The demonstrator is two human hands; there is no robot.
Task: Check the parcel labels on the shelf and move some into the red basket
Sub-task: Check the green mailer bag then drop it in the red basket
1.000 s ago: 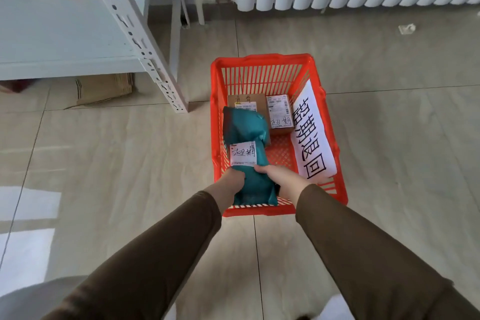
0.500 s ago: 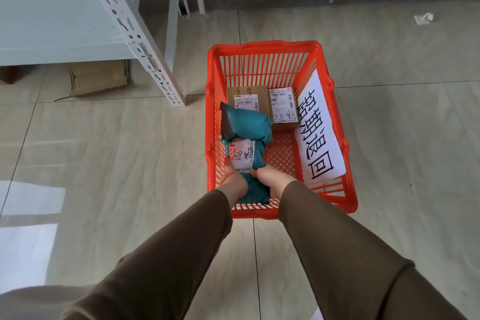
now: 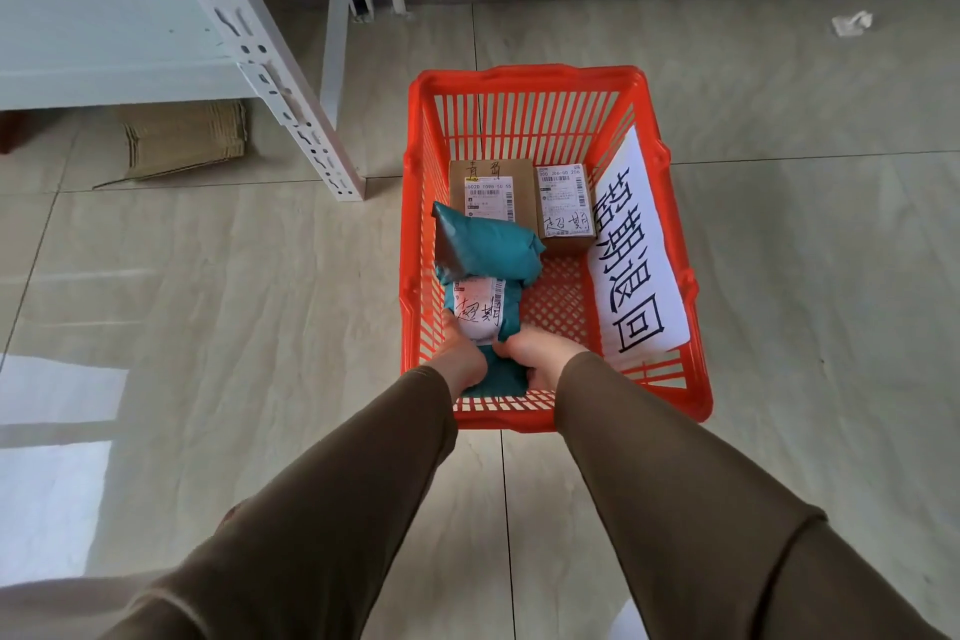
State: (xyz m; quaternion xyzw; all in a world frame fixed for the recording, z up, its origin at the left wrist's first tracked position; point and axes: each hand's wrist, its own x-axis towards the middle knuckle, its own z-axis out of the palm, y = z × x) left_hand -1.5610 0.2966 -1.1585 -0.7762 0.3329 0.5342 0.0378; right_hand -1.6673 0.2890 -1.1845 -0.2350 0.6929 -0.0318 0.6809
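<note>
- Head view, looking down: both hands reach into the red basket on the tiled floor.
- Left hand grips the near end of the teal parcel, fingers curled round its left edge beside the white label.
- Right hand grips the same end from the right, fingers curled in on the wrapping.
- Parcels in the basket, three: the teal one lying along the left wall, plus two brown boxes at the far end, a larger box and a smaller box side by side, each labelled.
- One white paper sign with large black characters leans on the basket's right wall.
- One grey shelf stands at upper left, with flattened cardboard beneath it.
</note>
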